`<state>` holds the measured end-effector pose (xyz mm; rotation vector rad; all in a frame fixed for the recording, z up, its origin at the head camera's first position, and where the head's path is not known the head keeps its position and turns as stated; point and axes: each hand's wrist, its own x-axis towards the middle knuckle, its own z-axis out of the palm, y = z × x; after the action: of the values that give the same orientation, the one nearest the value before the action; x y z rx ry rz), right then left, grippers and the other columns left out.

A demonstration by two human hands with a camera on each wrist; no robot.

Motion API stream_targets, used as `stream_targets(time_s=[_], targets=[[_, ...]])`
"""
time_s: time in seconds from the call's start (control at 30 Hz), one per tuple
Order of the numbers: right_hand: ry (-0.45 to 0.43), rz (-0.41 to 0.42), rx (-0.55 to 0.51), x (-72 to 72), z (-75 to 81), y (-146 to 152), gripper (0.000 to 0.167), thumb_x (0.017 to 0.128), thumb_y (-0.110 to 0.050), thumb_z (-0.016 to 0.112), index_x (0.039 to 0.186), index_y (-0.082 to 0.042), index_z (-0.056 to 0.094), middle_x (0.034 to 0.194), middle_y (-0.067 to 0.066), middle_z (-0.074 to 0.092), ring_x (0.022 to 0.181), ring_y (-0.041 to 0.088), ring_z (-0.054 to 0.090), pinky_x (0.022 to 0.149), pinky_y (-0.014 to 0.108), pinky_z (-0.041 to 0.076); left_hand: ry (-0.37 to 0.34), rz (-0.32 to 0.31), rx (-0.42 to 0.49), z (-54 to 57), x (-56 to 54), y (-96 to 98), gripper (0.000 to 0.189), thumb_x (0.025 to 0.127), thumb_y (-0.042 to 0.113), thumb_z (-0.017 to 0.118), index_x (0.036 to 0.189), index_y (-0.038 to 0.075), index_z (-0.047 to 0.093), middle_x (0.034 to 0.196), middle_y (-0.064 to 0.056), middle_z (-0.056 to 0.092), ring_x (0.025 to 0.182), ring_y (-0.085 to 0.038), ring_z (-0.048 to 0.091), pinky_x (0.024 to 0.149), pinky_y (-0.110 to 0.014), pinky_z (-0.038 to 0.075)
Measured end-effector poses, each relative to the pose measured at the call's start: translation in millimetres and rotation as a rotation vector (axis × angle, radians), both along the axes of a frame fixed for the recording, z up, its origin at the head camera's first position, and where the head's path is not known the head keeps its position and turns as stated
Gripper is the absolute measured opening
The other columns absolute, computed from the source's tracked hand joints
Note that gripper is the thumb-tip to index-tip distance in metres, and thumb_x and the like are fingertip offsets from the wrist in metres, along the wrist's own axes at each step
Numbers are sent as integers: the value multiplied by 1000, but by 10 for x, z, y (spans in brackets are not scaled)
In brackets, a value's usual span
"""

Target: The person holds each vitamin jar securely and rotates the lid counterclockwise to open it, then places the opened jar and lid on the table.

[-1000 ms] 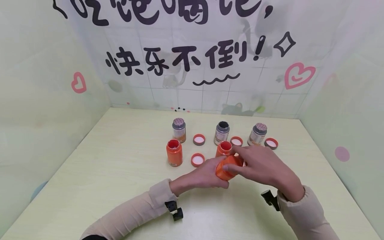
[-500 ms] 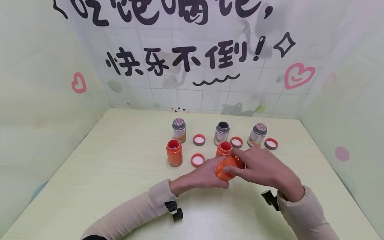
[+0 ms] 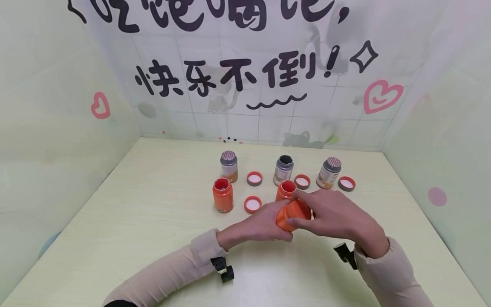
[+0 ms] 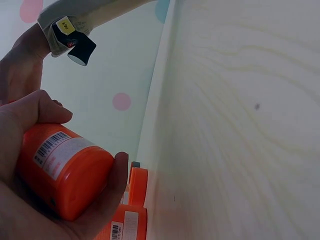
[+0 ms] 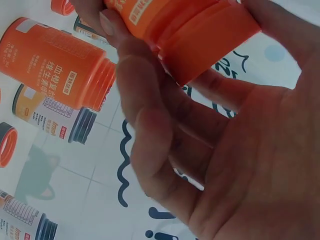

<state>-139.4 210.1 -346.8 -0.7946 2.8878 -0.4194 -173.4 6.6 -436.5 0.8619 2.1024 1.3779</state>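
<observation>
An orange bottle (image 3: 284,219) with a white label lies tilted in my left hand (image 3: 267,224), whose fingers and thumb wrap round its body. In the left wrist view the bottle's base and barcode face the camera. An orange cap (image 3: 301,209) sits on its neck, and my right hand (image 3: 339,213) holds this cap between thumb and fingers. The right wrist view shows the cap (image 5: 215,45) from the side, with the curled fingers of the right hand (image 5: 170,125) about it. Just behind the hands stands an open orange bottle (image 3: 285,190), partly hidden.
Another open orange bottle (image 3: 223,196) stands left, beside an upturned cap (image 3: 253,204). Behind are a grey-necked bottle (image 3: 229,166), an open one (image 3: 284,170) and a third (image 3: 328,172), with upturned caps (image 3: 255,178) between. Printed walls surround the table (image 3: 172,192).
My right fingers have shifted slightly round the cap, leaving more of its top in sight. The left hand and its bottle stay in place.
</observation>
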Motion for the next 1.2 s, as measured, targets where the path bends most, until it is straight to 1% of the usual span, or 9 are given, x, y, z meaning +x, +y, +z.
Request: stream_targets(time_s=[0.1,0.17,0.27,0.43,0.53,0.63,0.73,0.97,1.2], targets=[[20,16,-5,1,9,8,51,89,-60,71,125,-26,63,63,-13,49,58,3,47,53,22,38,3,-1,5,2,4,-5,55,79,11,81,126,27,56,107,6,64,92,-12,63,71,-28,59],[27,19,-10,-1,17,12,46,90,-64,68,115,-26,62,63,-13,49,58,3,46,54,23,39,-4,4,6,5,2,-9,54,80,11,81,125,27,56,107,6,64,92,-12,63,71,-29,59],[28,17,-15,-1,24,15,49,92,-69,63,114,-25,61,61,-12,47,56,4,45,54,23,37,-4,6,5,6,-4,-11,53,80,11,81,124,26,56,106,6,64,92,-12,63,71,-28,59],[68,51,-15,-12,19,18,48,89,-56,73,126,-26,63,65,-14,49,60,2,46,56,22,39,9,-4,11,-5,-4,-8,56,80,9,80,127,28,55,107,5,64,92,-12,63,71,-28,59],[58,45,-23,-19,14,13,43,89,-60,73,116,-28,64,65,-13,50,60,2,47,55,22,40,3,-5,13,-6,-9,-11,57,80,10,81,127,28,55,109,5,63,93,-13,63,71,-29,60],[37,19,-14,-22,6,12,57,89,-71,64,120,-24,64,64,-11,49,60,4,47,55,23,39,-16,0,9,-3,-14,-11,57,80,11,81,128,29,55,110,6,64,94,-13,63,71,-29,60],[32,9,-2,-24,-1,20,71,90,-74,59,138,-21,61,62,-12,47,58,4,46,55,23,38,-23,4,6,-2,-16,-8,57,81,12,82,127,29,55,111,6,64,96,-13,62,72,-29,59],[130,96,-15,-22,-13,30,42,89,-52,75,122,-28,66,66,-16,49,63,0,46,58,21,39,3,-5,17,-4,-12,-7,57,80,9,80,128,27,55,109,5,63,93,-12,63,73,-28,59],[92,36,-14,-15,-8,13,50,91,-70,62,115,-26,62,60,-12,45,56,3,43,54,23,36,-3,3,3,-15,-12,-15,54,80,11,81,126,27,55,107,5,64,91,-12,63,71,-27,58]])
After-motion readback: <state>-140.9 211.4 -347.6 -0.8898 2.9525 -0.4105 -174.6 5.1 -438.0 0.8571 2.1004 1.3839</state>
